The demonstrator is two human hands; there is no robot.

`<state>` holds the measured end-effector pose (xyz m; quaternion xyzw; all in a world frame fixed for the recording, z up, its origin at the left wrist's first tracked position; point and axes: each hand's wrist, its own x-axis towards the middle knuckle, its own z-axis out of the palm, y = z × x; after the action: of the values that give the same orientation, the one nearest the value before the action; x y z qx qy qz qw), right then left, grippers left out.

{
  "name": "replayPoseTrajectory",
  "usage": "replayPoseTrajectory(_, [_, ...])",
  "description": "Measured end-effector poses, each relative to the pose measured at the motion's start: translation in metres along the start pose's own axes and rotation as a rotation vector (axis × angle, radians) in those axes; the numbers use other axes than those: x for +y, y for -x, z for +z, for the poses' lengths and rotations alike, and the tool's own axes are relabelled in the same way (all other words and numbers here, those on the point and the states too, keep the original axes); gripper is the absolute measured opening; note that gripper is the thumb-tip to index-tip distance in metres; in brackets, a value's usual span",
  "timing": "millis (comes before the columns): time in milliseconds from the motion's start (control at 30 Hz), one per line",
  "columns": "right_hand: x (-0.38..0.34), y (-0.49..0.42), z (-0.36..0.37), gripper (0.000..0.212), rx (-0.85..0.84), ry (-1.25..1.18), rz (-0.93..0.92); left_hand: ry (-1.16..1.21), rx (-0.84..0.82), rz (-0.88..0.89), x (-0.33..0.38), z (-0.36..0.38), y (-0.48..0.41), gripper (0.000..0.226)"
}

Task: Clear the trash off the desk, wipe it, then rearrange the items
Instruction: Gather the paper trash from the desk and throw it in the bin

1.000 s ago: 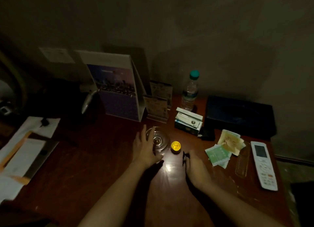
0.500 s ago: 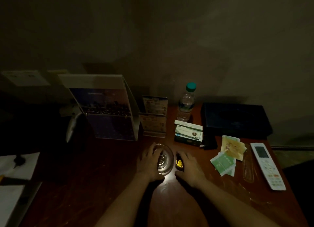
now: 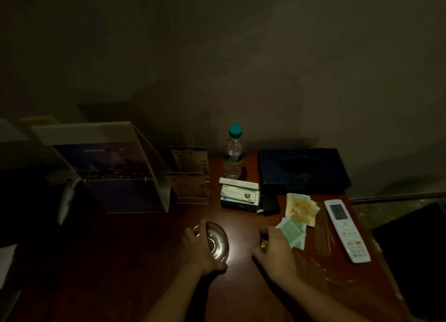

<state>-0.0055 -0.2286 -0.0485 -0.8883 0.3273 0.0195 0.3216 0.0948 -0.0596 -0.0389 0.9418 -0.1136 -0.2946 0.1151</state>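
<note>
In dim light, my left hand (image 3: pixel 200 250) grips a clear glass ashtray (image 3: pixel 217 242) on the dark red wooden desk (image 3: pixel 149 261), fingers round its left rim and thumb at its near edge. My right hand (image 3: pixel 275 251) curls over a small yellow round tin (image 3: pixel 263 243), which shows only at the hand's left edge. Green paper sachets (image 3: pixel 293 232) lie just right of that hand, with a yellowish crumpled wrapper (image 3: pixel 301 209) behind them.
A white remote (image 3: pixel 346 230) and a clear comb (image 3: pixel 322 234) lie at the right. Behind stand a water bottle (image 3: pixel 233 152), white boxes (image 3: pixel 240 196), a dark tissue box (image 3: pixel 303 169), a small black object (image 3: pixel 269 204), card holders (image 3: pixel 191 174) and a file stand (image 3: pixel 108 167).
My left hand has closed round the ashtray and tilted it. My right hand has covered the yellow tin and moved it right, toward the green sachets. The camera has tilted upward.
</note>
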Motion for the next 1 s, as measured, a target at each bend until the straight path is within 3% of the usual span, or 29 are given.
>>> replayPoseTrajectory(133, [0.024,-0.022,-0.041,0.053,0.134,-0.184,0.124,-0.029,-0.033,0.043,0.038,0.015,0.008,0.137])
replayPoseTrajectory(267, [0.052,-0.053,-0.071,0.040,-0.071,-0.013,0.021,-0.068,-0.056,0.061,0.066,0.025,0.005,0.137])
replayPoseTrajectory(333, [0.059,-0.063,-0.080,0.045,-0.166,0.056,-0.047,-0.088,-0.084,0.033,0.070,0.026,0.000,0.139])
replayPoseTrajectory(400, [0.063,-0.070,-0.086,0.059,-0.218,0.152,-0.101,-0.110,-0.107,0.017,0.070,0.026,-0.003,0.140])
replayPoseTrajectory(533, [0.064,-0.082,-0.089,0.116,-0.307,0.535,-0.147,-0.134,-0.136,-0.001,0.073,0.025,-0.006,0.141])
replayPoseTrajectory(633, [0.065,-0.089,-0.087,0.132,-0.351,0.640,-0.122,-0.148,-0.148,-0.003,0.075,0.024,-0.006,0.140])
replayPoseTrajectory(833, [0.068,-0.091,-0.079,0.137,-0.279,0.682,-0.142,-0.164,-0.142,-0.005,0.076,0.025,-0.005,0.140])
replayPoseTrajectory(1000, [0.067,-0.079,-0.068,0.112,-0.197,0.595,-0.178,-0.166,-0.152,-0.003,0.075,0.025,-0.006,0.141])
